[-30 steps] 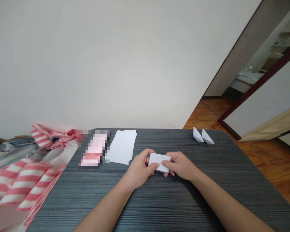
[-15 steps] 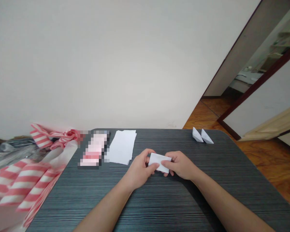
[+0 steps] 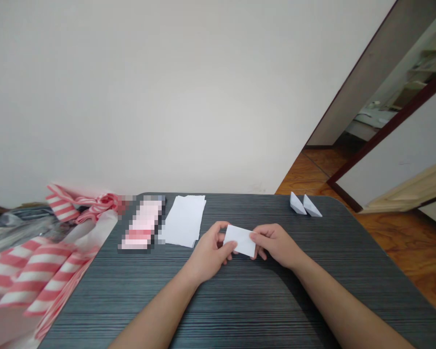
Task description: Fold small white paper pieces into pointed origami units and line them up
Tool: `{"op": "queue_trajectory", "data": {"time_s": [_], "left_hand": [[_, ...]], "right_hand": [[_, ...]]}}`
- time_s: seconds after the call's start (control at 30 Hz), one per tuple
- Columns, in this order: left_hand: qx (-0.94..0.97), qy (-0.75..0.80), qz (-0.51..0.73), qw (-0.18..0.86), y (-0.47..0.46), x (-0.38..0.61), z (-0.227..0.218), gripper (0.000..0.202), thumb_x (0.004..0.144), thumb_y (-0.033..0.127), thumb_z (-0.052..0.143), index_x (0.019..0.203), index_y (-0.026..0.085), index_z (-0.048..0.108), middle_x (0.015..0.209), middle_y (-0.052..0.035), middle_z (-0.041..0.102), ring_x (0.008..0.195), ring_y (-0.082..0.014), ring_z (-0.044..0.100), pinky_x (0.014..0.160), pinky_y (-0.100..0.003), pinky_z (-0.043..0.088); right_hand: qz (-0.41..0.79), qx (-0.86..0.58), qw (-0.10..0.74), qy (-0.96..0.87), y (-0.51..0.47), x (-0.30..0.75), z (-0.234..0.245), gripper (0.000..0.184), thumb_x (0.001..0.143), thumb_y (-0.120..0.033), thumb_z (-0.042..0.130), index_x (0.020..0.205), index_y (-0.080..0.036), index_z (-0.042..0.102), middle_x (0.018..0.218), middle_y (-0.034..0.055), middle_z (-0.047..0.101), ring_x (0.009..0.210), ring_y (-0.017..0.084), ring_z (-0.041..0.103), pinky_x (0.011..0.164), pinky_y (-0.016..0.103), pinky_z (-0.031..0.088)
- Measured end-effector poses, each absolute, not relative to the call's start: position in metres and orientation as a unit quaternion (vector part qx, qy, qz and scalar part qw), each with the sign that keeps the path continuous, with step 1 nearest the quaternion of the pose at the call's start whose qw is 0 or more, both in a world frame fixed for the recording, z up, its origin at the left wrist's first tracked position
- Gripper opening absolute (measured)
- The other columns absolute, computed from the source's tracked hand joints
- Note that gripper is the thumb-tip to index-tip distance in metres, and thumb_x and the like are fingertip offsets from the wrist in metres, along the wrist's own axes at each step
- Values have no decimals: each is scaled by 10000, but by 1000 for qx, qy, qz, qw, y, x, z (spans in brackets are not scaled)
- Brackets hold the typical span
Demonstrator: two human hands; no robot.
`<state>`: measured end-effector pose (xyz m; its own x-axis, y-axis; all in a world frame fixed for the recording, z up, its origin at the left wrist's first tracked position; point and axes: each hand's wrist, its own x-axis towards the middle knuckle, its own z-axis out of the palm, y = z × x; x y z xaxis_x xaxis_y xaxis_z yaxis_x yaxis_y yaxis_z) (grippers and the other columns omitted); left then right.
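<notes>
- I see a plain off-white wall (image 3: 167, 97) filling the upper view, evenly and softly lit.
- Below it, a dark grey striped table (image 3: 240, 310) with rounded far corners meets the wall.
- Past the table's right edge lies glossy orange-brown wooden floor (image 3: 403, 237).
- Far right, a dark brown door frame (image 3: 385, 128) opens onto a brighter, blurred room.
- A pale wooden board (image 3: 410, 186) sits beside the frame.

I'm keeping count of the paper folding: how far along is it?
Done: two folded paper shapes stand at the far right of the table. In hand: left hand and right hand pinch a small white paper. Left: a stack of flat sheets, unfolded.
</notes>
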<state>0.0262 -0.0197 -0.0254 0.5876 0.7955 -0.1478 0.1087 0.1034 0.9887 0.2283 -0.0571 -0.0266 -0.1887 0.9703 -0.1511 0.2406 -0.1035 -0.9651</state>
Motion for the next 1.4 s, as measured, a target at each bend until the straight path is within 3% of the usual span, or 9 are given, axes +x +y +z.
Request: {"op": "queue_trajectory", "data": {"time_s": [0.2,0.33,0.4,0.5,0.6,0.77,0.93,1.13,1.4], "left_hand": [[598,358,283,659,-20,26,-25,419,794,259,550,1166,197,366,675,22,583,502,-80,503,436,-171,385],[583,365,298,662,-19,25,-23,569,793,249,546,1286,231,262,659,46,553,469,-74,479,421,-172,383],[578,362,301,666,-19,24,-22,600,790,248,548,1306,234,242,653,49,547,472,-74,484,427,-171,384],[578,355,298,672,-18,24,-23,590,791,246,545,1308,232,261,658,43,546,485,-75,491,439,-170,385],[586,350,288,672,-18,24,-24,549,794,251,543,1291,228,310,659,36,547,495,-79,486,447,-178,389],[619,331,271,658,-19,23,-22,343,841,341,488,1137,168,499,614,23,508,543,-102,499,490,-207,412],[649,317,293,626,-18,23,-18,300,857,391,456,928,135,595,664,7,481,551,-94,488,519,-220,430],[669,338,248,614,-18,24,-19,271,829,381,503,881,134,603,683,-5,526,536,-91,474,492,-207,406],[680,345,215,610,-17,23,-20,241,830,336,487,733,131,572,607,13,526,500,-83,461,482,-195,371]], "right_hand": [[524,-530,354,-565,-56,227,-31,323,875,-379,453,682,-141,556,545,24,641,381,77,447,403,192,328],[476,-528,392,-584,-57,230,-32,306,922,-346,369,1045,-153,572,609,19,635,434,100,483,432,213,378],[420,-518,403,-627,-58,232,-30,316,921,-307,378,1171,-187,531,751,47,656,544,121,550,506,243,439],[320,-476,387,-722,-57,233,-26,270,880,-247,470,1112,-222,607,1042,89,625,893,184,587,775,329,469],[279,-455,376,-758,-55,231,-25,254,860,-212,502,1071,-240,640,1061,76,625,976,196,571,851,340,445],[266,-492,394,-730,-56,233,-26,203,865,-213,487,950,-212,671,867,51,667,794,167,616,747,288,468],[307,-565,356,-678,-61,234,-24,231,883,-281,476,768,-170,642,554,1,605,515,121,548,549,233,429],[438,-545,324,-637,-61,230,-29,274,890,-308,461,707,-151,591,497,-6,585,390,85,488,419,192,374],[471,-514,323,-640,-60,226,-30,268,895,-298,455,715,-139,575,555,12,607,446,95,546,438,191,425]]}}
